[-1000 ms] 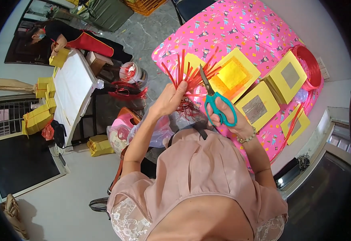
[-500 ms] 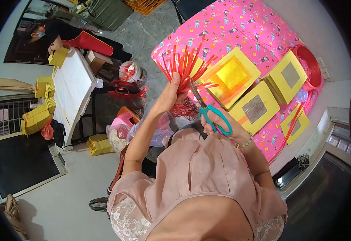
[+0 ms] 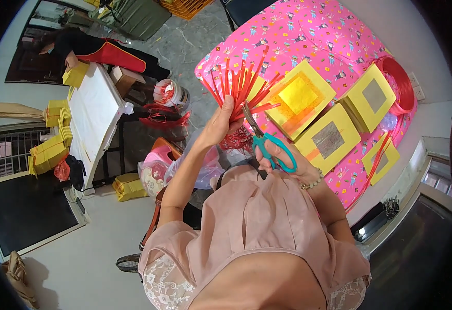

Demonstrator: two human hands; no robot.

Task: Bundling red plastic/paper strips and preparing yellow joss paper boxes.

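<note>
My left hand [image 3: 220,123] is closed round a bundle of red plastic strips [image 3: 241,85], whose ends fan out above the fist. In my right hand [image 3: 268,155] is a pair of scissors [image 3: 280,150] with teal handles, my fingers through the loops. Its blades reach up to the strips just beside my left hand; whether they cut through one cannot be made out. Behind the strips, stacks of yellow paper with gold [image 3: 297,98] and silver [image 3: 328,140] squares lie on a pink patterned cloth [image 3: 319,46]. Curly red strands [image 3: 236,142] hang below my left hand.
A coil of red strip [image 3: 399,85] lies at the cloth's right edge. To the left stands a white table [image 3: 94,113] with yellow paper bundles [image 3: 50,150] beside it and a person [image 3: 102,51] bent at its far end. A bucket [image 3: 171,94] with red scraps stands on the floor.
The scissors have shifted slightly left and their handles are closer together. My left hand keeps its hold on the strips, nearly still. The person at the white table has bent their head a little.
</note>
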